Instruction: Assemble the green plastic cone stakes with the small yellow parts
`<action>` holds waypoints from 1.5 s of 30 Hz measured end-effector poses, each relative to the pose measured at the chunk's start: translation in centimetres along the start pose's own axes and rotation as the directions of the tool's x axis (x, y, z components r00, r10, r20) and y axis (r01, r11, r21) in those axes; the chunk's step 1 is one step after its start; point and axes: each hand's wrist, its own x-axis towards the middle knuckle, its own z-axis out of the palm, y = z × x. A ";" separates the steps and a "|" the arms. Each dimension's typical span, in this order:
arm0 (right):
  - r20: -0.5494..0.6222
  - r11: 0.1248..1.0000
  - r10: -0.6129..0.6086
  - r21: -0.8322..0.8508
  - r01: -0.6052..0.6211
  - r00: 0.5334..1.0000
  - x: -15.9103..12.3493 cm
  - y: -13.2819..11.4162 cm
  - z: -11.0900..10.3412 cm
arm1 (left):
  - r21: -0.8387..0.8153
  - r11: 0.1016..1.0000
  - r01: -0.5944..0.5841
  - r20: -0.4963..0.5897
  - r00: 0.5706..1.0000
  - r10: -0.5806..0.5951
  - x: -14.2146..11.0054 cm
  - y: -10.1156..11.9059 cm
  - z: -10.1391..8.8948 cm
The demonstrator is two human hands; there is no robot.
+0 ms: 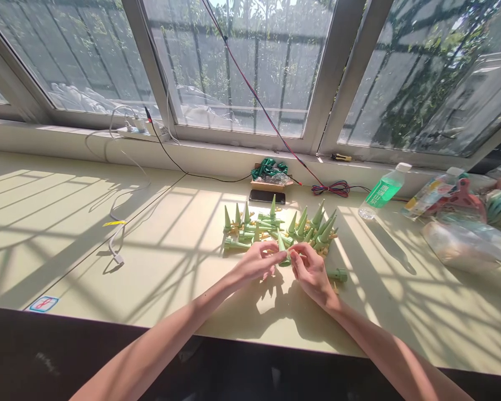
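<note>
Both hands meet over a pale table (67, 234), just in front of a cluster of several green cone-shaped plastic spikes (275, 225), some standing upright, some lying down. My left hand (256, 262) pinches a green cone (282, 249) with its fingers closed. My right hand (311, 270) is curled closed against the same cone's base, fingertips touching it. Small yellow pieces lie among the cones. One more green piece (338, 274) lies on the table just right of my right hand.
A black phone (267, 196) and a small box of green parts (271, 174) sit behind the cones by the window sill. A green-labelled bottle (382, 192), plastic bags (463, 239) and clutter lie at right. White cables (117, 234) trail at left.
</note>
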 end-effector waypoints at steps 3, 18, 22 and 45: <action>-0.001 0.998 0.042 -0.040 -0.043 0.999 0.1 -0.1 -0.1 | 0.175 0.969 -0.177 -0.061 0.980 0.190 -0.1 -0.1 0.2; -0.021 0.992 0.111 -0.052 -0.112 0.994 0.1 -1.0 0.1 | 0.398 0.855 -0.333 -0.026 0.928 0.373 -0.2 -0.3 0.2; -0.010 0.994 0.101 -0.047 -0.102 0.995 0.1 -1.0 0.0 | 0.402 0.862 -0.308 -0.051 0.932 0.358 -0.1 -0.4 0.2; 0.027 0.996 -0.074 -0.049 0.076 0.997 -0.1 -1.4 -0.1 | -0.183 0.967 0.176 0.080 0.983 -0.164 0.2 0.3 -0.1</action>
